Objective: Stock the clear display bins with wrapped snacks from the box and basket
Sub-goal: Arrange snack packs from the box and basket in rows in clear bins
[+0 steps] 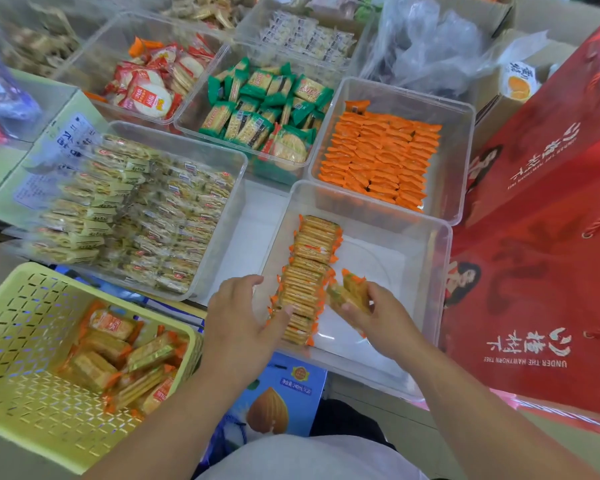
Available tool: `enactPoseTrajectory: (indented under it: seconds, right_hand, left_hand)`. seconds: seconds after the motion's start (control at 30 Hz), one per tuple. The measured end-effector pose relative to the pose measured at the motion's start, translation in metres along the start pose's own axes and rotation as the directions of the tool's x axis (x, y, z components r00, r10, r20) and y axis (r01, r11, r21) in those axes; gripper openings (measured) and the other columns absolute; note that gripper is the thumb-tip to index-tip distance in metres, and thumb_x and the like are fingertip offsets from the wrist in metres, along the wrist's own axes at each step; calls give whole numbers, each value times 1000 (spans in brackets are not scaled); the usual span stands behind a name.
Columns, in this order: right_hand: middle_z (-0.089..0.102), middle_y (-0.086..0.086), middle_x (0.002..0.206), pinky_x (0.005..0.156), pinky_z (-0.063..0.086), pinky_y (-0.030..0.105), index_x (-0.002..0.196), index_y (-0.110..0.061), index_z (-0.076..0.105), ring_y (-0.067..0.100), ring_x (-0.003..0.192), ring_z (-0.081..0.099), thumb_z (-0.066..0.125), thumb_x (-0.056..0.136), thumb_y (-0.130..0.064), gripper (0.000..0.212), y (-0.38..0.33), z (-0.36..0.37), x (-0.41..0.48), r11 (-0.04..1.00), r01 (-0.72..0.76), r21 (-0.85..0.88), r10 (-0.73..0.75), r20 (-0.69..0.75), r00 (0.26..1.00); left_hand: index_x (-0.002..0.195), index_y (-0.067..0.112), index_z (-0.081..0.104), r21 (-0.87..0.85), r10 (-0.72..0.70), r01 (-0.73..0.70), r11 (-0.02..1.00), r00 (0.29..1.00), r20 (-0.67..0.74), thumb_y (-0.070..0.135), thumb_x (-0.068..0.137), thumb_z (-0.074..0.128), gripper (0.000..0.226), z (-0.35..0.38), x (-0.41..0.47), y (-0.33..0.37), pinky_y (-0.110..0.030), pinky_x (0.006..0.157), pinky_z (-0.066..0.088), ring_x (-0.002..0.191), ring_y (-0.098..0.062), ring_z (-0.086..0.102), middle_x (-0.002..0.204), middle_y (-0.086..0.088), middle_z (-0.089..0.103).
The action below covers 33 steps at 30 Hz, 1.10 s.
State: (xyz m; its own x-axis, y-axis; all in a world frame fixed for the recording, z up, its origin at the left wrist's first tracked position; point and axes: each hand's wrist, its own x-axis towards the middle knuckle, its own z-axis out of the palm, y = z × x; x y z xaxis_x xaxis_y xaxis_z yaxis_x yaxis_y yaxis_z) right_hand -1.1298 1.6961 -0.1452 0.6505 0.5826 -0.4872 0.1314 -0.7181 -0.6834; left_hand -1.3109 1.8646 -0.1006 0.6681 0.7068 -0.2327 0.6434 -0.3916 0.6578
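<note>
Big red cardboard boxes [541, 237] with white writing fill the right side of the frame, and their far edges are cut off. At the upper right lies a crinkly see-through plastic bag [430, 39]. What is inside it is too blurry to tell.

Clear plastic bins with round corners sit side by side across the middle. The wide bin [187, 142] at the left is packed with pale yellow packs. The square bin [454, 161] at the right holds neat rows of shiny orange packs [381, 157]. Above them, another bin holds green packs [257, 109]. The bins along the top edge are cut off and blurry.

A yellow plastic basket [25, 323] with slit holes sits at the lower left. Loose cracker packs [118, 358] with orange ends lie in a heap inside it.

The near bin [444, 271] sits in the lower middle and is mostly bare inside. Below it, a blue carton [281, 393] with a picture of an almond peeks out, partly hidden by the arms.

A long row of cracker packs [309, 271] stands on edge along the left side of the near bin. The left hand [236, 317] rests against the near end of the row with loose fingers, its thumb touching the packs. The right hand [385, 317] holds a few more orange-ended packs [352, 289] just beside the row. How many it holds is hard to make out.
</note>
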Motion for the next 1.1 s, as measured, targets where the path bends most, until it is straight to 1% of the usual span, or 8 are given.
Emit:
enactPoseTrajectory:
  seconds: [0.13,0.23,0.4,0.57,0.63,0.8,1.0,1.1]
  right_hand:
    - [57,7,133,96,50,39,122,-17,53,24,114,60,71,89,-46,47,40,21,8,946,-41,-321,118,223,968]
    - [55,3,138,88,47,32,144,-23,38,23,114,58,69,86,-56,73,47,29,6,884,-36,-466,212,332,919]
    - [59,1,136,86,45,27,134,-29,58,17,107,57,52,102,-44,36,39,21,12,915,-33,-402,168,306,937]
    - [55,10,137,75,58,33,151,-37,40,21,83,71,56,101,-27,53,38,24,17,839,-37,-542,285,381,880]
    - [54,10,136,79,55,32,152,-37,36,25,101,66,61,97,-25,62,38,28,18,816,-7,-577,264,362,894]
    - [55,8,133,85,45,26,148,-34,46,26,118,58,62,94,-24,58,41,41,14,862,21,-507,159,308,938]
    - [44,11,150,106,41,32,151,-13,37,28,129,50,45,103,-39,55,36,53,18,938,5,-347,167,463,871]
    - [38,8,155,114,37,45,153,-16,31,28,135,43,39,83,-74,91,30,52,16,957,-17,-291,174,522,835]
  left_hand:
    - [158,17,28,43,-84,79,996,987,137,49,88,73,89,10,-3,-14,-40,113,35,142,-24,36,156,-5,37]
    - [163,17,13,5,-96,97,995,977,191,50,89,74,101,16,-6,-21,-41,118,36,147,-22,32,161,-4,32]
    - [165,21,7,-2,-128,132,991,966,223,53,92,67,100,16,-3,-28,-43,116,38,147,-21,33,162,-2,33]
    - [164,31,3,5,-150,154,988,956,252,47,92,70,99,17,-2,-34,-35,105,47,128,-12,51,161,-1,34]
    - [163,36,3,-17,-167,178,984,950,262,44,91,73,101,18,-3,-35,-26,92,44,111,-4,54,159,1,36]
    - [163,37,3,-84,-203,234,969,941,272,35,91,76,103,22,-2,-34,-27,91,44,124,-22,56,157,3,38]
    - [163,37,6,-141,-207,251,958,941,266,30,91,77,101,24,-6,-34,-21,88,38,112,-7,54,159,3,36]
    - [162,39,7,-164,-205,248,955,948,244,29,91,76,100,26,-7,-37,-23,90,38,129,-17,49,159,1,36]
